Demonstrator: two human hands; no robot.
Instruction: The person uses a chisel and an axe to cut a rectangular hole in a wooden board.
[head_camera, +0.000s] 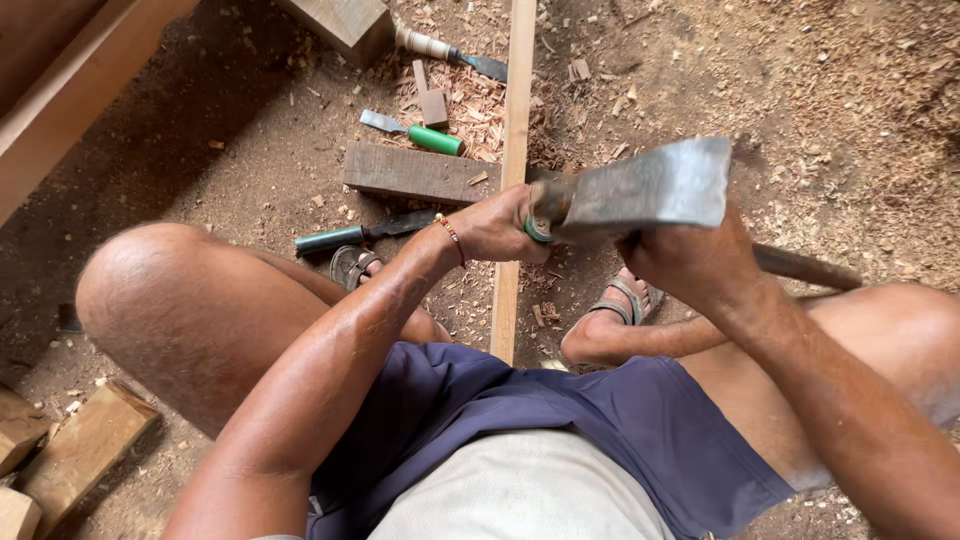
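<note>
My left hand (495, 225) grips a chisel (538, 228) with a green band on its handle, held over a long narrow wooden strip (515, 110) that runs away from me between my feet. The chisel's blade is hidden. My right hand (680, 255) holds a broad, flat metal axe head (640, 188) just above and right of the chisel's end. The axe's wooden handle (805, 267) sticks out to the right. I am squatting with knees apart, in sandals.
On the sawdust floor lie a green-handled chisel (415, 133), a dark-handled chisel (365, 232), a third chisel (450, 52), a flat wood block (415, 172) and a small offcut (432, 105). A beam (70, 90) crosses top left; wood scraps (80, 445) sit bottom left.
</note>
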